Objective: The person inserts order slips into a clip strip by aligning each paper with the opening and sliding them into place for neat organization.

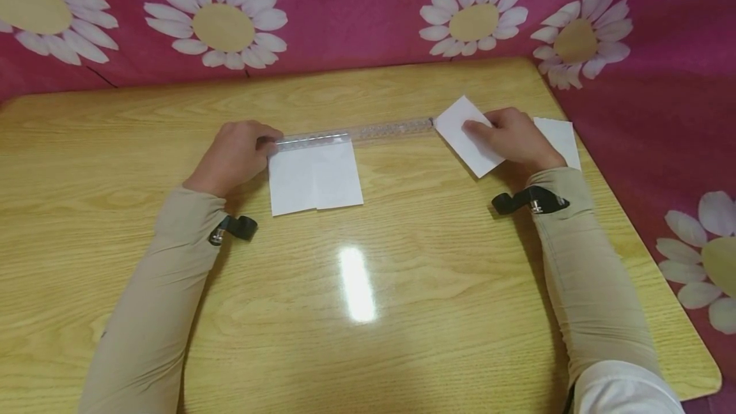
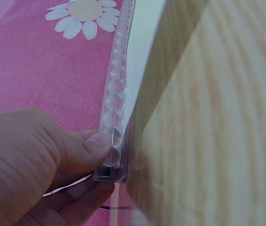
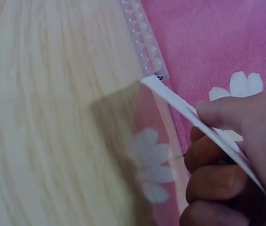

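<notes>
My left hand (image 1: 232, 155) pinches the left end of a long, narrow clear plastic tube (image 1: 391, 128), thumb on top. Rows of round, clear shapes show inside the tube (image 2: 114, 101) in the left wrist view. Along its near side lies a creased white paper (image 1: 316, 177), its upper edge against the tube. Between thumb and fingers, my right hand (image 1: 514, 139) grips a folded white paper (image 1: 468, 136), raised and tilted. One corner of this folded paper (image 3: 189, 110) is at the dark-tipped right end of the tube; whether they touch I cannot tell.
Another white paper (image 1: 560, 139) lies near the right edge of the glossy wooden table (image 1: 402, 337), partly behind the right wrist. Pink cloth (image 1: 345, 11) with daisies hangs behind the table and to its right. Black straps (image 1: 529, 200) are on both wrists.
</notes>
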Demonstrator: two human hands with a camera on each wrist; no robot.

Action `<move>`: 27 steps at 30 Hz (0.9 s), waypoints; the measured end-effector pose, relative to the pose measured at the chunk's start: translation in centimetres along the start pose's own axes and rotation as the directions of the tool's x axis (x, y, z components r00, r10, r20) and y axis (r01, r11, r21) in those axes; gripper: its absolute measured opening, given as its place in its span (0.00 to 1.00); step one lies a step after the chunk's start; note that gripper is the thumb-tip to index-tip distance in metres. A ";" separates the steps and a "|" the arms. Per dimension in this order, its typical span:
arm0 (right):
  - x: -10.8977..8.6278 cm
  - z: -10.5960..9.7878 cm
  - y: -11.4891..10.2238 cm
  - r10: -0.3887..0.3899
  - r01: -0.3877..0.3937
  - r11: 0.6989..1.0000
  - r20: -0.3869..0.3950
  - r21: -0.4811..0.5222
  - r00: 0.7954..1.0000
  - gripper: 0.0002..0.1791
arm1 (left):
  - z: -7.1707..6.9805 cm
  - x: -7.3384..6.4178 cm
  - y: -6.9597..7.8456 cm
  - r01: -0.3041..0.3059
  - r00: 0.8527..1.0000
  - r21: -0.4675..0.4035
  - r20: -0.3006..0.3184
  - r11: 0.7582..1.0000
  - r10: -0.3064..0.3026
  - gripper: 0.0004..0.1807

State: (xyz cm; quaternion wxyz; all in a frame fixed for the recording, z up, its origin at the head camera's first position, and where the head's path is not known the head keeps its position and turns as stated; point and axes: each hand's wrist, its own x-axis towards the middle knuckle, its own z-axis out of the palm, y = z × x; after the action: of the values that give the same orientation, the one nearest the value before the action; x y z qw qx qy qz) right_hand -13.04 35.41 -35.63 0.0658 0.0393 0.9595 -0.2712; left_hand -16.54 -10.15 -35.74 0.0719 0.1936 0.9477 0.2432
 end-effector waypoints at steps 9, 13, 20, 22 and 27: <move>-0.1 0.4 -0.4 0.011 -0.010 1.000 0.060 -0.011 0.998 0.31 | 0.0 0.0 -0.1 -0.001 1.000 -0.009 0.004 1.000 0.001 0.18; -0.2 0.4 -0.4 0.013 -0.013 1.000 0.102 0.002 0.995 0.28 | 0.0 0.0 -0.1 -0.005 1.000 -0.010 0.004 1.000 0.005 0.18; -0.2 0.6 -0.4 0.008 -0.013 0.999 0.109 0.042 0.994 0.24 | -0.1 -0.1 0.1 0.008 1.000 -0.012 0.010 1.000 -0.008 0.18; -0.1 0.8 -0.5 0.030 -0.037 0.997 0.113 0.061 0.993 0.25 | -0.2 -0.1 0.2 0.016 1.000 -0.011 0.014 1.000 -0.016 0.18; -0.1 1.2 -0.8 0.117 -0.133 0.984 0.139 0.119 0.983 0.28 | -0.2 -0.1 0.2 0.016 1.000 -0.014 0.013 1.000 -0.015 0.18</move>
State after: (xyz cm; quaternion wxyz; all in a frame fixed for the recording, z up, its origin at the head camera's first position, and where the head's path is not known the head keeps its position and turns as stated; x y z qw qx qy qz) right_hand -12.91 34.09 -36.17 0.1430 0.0858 0.9294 -0.3292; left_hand -16.42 -10.12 -35.51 0.0812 0.1874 0.9470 0.2478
